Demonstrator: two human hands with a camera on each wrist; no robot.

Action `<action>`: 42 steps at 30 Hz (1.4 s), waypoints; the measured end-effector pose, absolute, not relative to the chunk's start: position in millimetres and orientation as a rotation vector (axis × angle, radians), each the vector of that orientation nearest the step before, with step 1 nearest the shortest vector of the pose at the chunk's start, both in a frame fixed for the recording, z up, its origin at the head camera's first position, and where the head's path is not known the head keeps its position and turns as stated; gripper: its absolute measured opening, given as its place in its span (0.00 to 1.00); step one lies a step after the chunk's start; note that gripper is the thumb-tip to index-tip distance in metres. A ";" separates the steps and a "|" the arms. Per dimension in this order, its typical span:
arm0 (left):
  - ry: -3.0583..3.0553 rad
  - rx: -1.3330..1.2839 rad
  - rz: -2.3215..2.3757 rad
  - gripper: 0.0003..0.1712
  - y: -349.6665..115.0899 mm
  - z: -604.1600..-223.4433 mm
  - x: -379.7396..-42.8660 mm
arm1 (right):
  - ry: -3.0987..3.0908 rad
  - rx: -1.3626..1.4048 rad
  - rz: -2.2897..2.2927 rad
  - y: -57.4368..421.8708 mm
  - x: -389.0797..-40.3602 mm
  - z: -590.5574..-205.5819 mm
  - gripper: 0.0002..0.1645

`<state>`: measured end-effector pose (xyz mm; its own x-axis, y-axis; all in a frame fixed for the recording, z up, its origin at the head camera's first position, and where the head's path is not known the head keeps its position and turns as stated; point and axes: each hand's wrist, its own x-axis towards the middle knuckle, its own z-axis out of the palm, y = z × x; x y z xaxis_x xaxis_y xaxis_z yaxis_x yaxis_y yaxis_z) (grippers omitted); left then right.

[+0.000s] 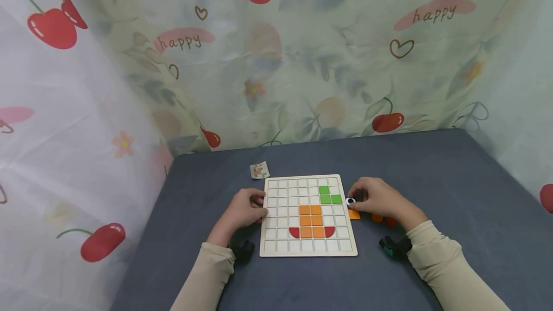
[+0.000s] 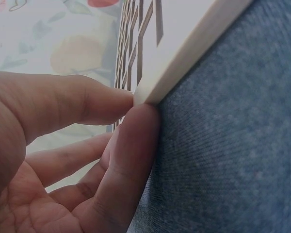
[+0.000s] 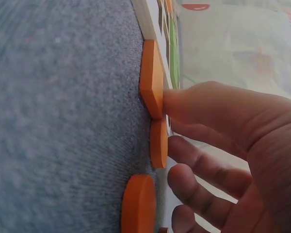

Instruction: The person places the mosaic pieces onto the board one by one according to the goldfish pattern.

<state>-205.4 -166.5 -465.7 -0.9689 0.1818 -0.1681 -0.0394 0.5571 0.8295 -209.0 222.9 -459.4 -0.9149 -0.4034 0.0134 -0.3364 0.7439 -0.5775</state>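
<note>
A pale wooden grid board lies on the table, with green squares, orange squares and two red quarter-round tiles in its cells. My left hand pinches the board's left edge; in the left wrist view its fingertips meet at the wooden rim. Just off the board's right edge, my right hand pinches a round white tile with a black centre between thumb and finger. That tile is hidden in the right wrist view, where the thumb overlaps an orange square tile.
Loose orange rounded tiles and a red tile lie under and beside the right hand. A small printed picture card rests beyond the board's far left corner. Dark table cloth surrounds the board, with a patterned curtain behind.
</note>
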 end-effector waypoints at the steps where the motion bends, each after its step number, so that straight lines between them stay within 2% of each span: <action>1: 2.558 0.117 1.372 0.30 -166.8 -465.8 -205.3 | 2.828 -0.602 -0.904 222.2 -209.0 -459.3 0.09; 17: 2.548 0.119 1.384 0.30 -169.9 -467.2 -205.2 | 2.857 -0.607 -0.944 215.0 -205.9 -452.0 0.07; 31: 2.559 0.118 1.370 0.29 -170.0 -467.9 -206.2 | 2.755 -0.929 -0.965 140.6 -191.8 -433.7 0.04; 42: 2.559 0.121 1.363 0.29 -167.5 -464.2 -205.0 | 2.701 -1.032 -0.830 97.6 -186.9 -444.8 0.02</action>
